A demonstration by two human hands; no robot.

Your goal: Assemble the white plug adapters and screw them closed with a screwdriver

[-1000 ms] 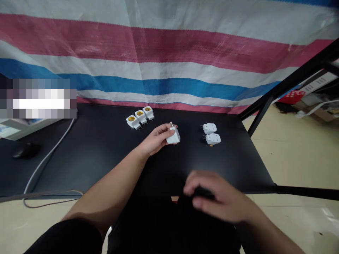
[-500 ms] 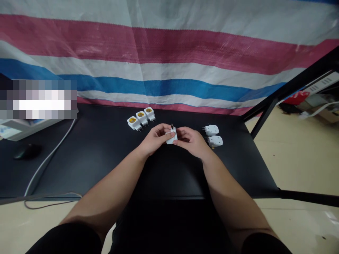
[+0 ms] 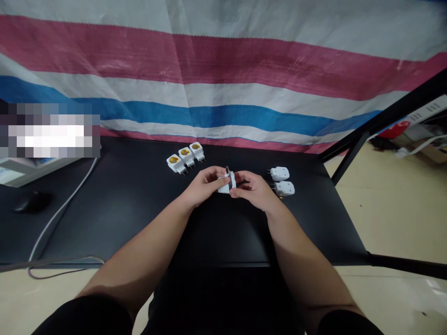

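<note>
Over the middle of the table, my left hand (image 3: 210,183) is closed on a white plug-in lamp socket's body (image 3: 223,188), its thumb pressed on top. Metal prongs (image 3: 227,170) point away from me at its upper end. Against its right side, my right hand (image 3: 252,186) pinches a white cover piece (image 3: 233,179) between thumb and fingers. A dark gap shows between the two white parts. Fingers hide much of both.
Three white plug-in lamp sockets (image 3: 185,152) with gold-coloured round openings stand in a slanting row at back left. To the right lie two white plug pieces (image 3: 284,188), prongs leftward. A black mouse (image 3: 33,202) and a pale cable (image 3: 64,207) are at left on the black table (image 3: 122,186).
The white part under my right fingers has come apart slightly from the body in my left hand, opening a dark gap. The view has shifted a little.
</note>
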